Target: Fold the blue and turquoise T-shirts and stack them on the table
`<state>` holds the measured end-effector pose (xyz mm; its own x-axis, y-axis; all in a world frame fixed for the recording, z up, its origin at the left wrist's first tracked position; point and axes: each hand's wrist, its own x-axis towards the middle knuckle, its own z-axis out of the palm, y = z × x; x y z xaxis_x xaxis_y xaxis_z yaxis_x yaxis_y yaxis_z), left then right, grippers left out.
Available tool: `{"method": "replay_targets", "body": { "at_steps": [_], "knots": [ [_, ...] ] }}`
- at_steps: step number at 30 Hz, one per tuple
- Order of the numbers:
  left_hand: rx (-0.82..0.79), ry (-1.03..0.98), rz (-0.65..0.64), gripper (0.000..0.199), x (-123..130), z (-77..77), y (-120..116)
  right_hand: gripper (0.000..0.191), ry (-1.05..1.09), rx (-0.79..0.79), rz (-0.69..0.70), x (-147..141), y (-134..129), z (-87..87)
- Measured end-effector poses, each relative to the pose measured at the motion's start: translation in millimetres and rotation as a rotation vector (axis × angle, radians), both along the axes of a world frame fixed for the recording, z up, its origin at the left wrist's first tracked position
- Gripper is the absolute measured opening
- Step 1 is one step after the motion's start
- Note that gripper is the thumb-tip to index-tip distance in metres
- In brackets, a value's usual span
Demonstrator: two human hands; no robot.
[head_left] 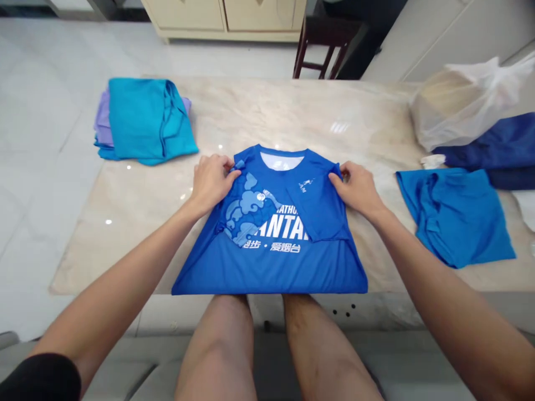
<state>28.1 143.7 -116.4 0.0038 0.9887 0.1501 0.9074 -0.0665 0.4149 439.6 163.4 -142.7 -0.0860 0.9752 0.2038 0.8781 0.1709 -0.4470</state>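
A blue printed T-shirt lies on the table in front of me, collar away from me and both sleeves folded inward over the chest. Its lower edge reaches the table's near edge. My left hand pinches the shirt's left shoulder between thumb and fingers. At the opposite shoulder, my right hand grips the cloth in the same way. White lettering on the front is partly covered by the folded sleeves.
A stack of folded clothes, teal over purple, sits at the table's far left. On the right lie teal shorts, dark blue clothing and a white plastic bag. A dark wooden stool stands beyond the marble-patterned table.
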Motion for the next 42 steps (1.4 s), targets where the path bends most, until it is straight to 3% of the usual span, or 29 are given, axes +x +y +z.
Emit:
{"method": "replay_targets", "body": {
  "at_steps": [3, 5, 7, 10, 12, 13, 15, 18, 20, 22, 24, 27, 29, 33, 35, 38, 40, 42],
  "knots": [
    [0.046, -0.071, 0.034, 0.026, 5, 16.6, 33, 0.038, -0.015, -0.045, -0.025, -16, 31, 34.9],
    [0.063, -0.067, 0.101, 0.036, 10, 42.6, 58, 0.049, -0.049, -0.008, -0.085, -28, 48, 75.2],
    [0.154, -0.064, 0.134, 0.045, 10, 76.5, 72, 0.049, -0.022, 0.143, -0.109, -36, 53, 121.3],
    [0.389, -0.176, 0.134, 0.043, 1, 121.1, 54, 0.04, 0.076, 0.438, -0.067, -35, 26, 176.0],
    [0.49, -0.282, 0.148, 0.052, -8, 130.4, 14, 0.035, 0.096, 0.536, -0.038, -25, -14, 186.5],
    [0.507, -0.334, 0.158, 0.06, -12, 126.9, -13, 0.033, 0.097, 0.55, -0.023, -18, -39, 182.0],
    [0.467, -0.439, 0.165, 0.069, -19, 105.7, -73, 0.025, 0.106, 0.536, 0.012, -2, -91, 156.0],
    [0.329, -0.616, 0.114, 0.049, -27, 59.2, -165, 0.013, 0.119, 0.421, 0.12, 27, -164, 97.1],
    [0.213, -0.555, 0.012, 0.032, -34, 37.5, -213, 0.011, 0.086, 0.314, 0.173, 46, -203, 66.1],
    [0.085, -0.434, -0.104, 0.021, -42, 31.9, -244, 0.015, 0.037, 0.197, 0.175, 60, -231, 53.2],
    [-0.023, -0.371, -0.187, 0.017, -49, 39.5, -257, 0.023, -0.012, 0.138, 0.123, 65, -247, 57.3],
    [-0.076, -0.41, -0.192, 0.023, -45, 55.3, -254, 0.034, -0.01, 0.167, 0.022, 50, -251, 74.4],
    [-0.095, -0.361, -0.175, 0.035, -31, 56.2, -246, 0.036, 0.007, 0.118, 0.052, 28, -245, 77.4],
    [-0.141, -0.061, -0.177, 0.07, 8, 27.9, -219, 0.06, -0.113, -0.1, 0.217, -15, -214, 49.1],
    [-0.108, 0.006, -0.17, 0.076, 20, 7.9, -191, 0.067, -0.154, -0.12, 0.221, -26, -186, 27.7],
    [-0.04, 0.028, -0.177, 0.076, 28, -14.4, -128, 0.067, -0.145, -0.071, 0.184, -29, -132, 5.5],
    [-0.046, 0.058, -0.195, 0.074, 31, -16.2, -82, 0.068, -0.134, -0.056, 0.158, -30, -97, 3.9],
    [-0.09, 0.104, -0.212, 0.072, 34, -3.4, -52, 0.069, -0.134, -0.094, 0.142, -34, -76, 14.5]
  ]
}}
